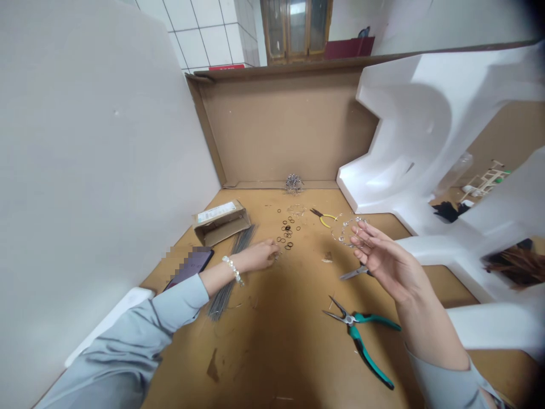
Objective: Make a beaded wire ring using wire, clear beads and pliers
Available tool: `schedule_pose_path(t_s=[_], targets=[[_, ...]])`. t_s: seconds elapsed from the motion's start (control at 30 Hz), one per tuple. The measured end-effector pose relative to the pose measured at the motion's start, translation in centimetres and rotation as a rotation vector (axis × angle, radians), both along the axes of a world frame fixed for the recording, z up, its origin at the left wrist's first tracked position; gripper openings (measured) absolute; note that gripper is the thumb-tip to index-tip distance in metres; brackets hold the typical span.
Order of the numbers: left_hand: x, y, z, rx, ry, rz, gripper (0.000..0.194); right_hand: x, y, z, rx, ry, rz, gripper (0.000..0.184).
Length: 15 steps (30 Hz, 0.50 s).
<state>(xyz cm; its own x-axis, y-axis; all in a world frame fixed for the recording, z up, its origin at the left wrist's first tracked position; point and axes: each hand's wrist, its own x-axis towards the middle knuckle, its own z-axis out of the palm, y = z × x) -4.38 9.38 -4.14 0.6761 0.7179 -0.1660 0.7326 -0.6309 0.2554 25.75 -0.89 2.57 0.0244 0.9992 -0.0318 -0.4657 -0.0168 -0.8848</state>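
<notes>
My right hand (pixel 385 258) is raised above the board, its thumb and fingertips closed on a thin loop of wire with clear beads (pixel 342 238). My left hand (pixel 260 255), with a beaded bracelet (pixel 232 268) on its wrist, reaches down to the board. Its fingers are bent together beside some tiny pieces (pixel 276 255), and what they pinch is hidden. Several small dark rings (pixel 288 229) lie just beyond it. A bundle of straight grey wires (pixel 223 292) runs under the left forearm. Below the right hand are green-handled pliers (pixel 349 320), jaws apart, and partly covered scissors (pixel 352 274).
Yellow-handled pliers (pixel 324 217) lie farther back, near another wire loop (pixel 297 210). A tangle of silvery wire (pixel 293 183) rests by the cardboard back wall (pixel 289 125). At left are a small open cardboard box (pixel 223 230) and a phone (pixel 191 267). White foam (pixel 409 125) stands at right.
</notes>
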Motion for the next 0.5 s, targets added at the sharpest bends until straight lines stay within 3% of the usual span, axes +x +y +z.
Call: schedule_pose_path(t_s=[0.3, 0.5], targets=[[0.5, -1.2, -0.5, -0.097, -0.168, 0.104, 0.016, 0.0, -0.4, 0.3, 0.007, 0.094, 0.038, 0.026], [1.4, -2.3, 0.6, -0.205, -0.33, 0.151, 0.014, 0.0, -0.5, 0.5, 0.014, 0.121, 0.04, 0.025]])
